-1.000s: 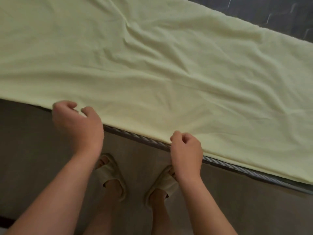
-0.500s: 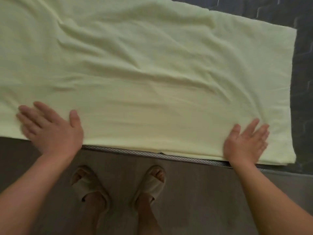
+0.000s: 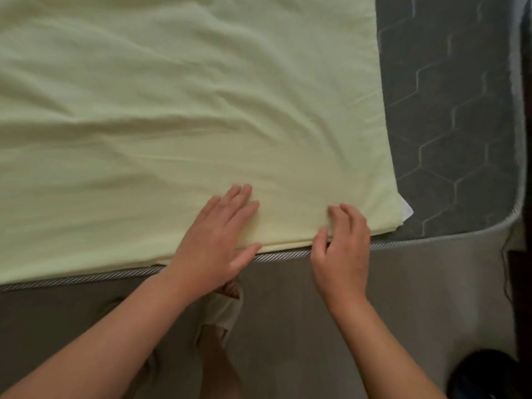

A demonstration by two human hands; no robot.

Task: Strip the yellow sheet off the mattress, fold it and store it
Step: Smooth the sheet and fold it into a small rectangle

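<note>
The sheet (image 3: 161,116) is found off its fitted position, lying doubled and creased on the mattress (image 3: 449,116), its near edge along the piped border and its right end short of the corner. Half a second ago both hands were spread flat and set far apart; they are now brought close together near the right end. The left hand (image 3: 218,237) is laid flat, fingers straight, pressing the cloth down: a wide grip holding nothing. The right hand (image 3: 342,243) is curled at the edge, thumb under and fingers over, seemingly pinching the layers. Smoothing is judged finished; a further fold is judged imminent. Storage is not yet begun.
</note>
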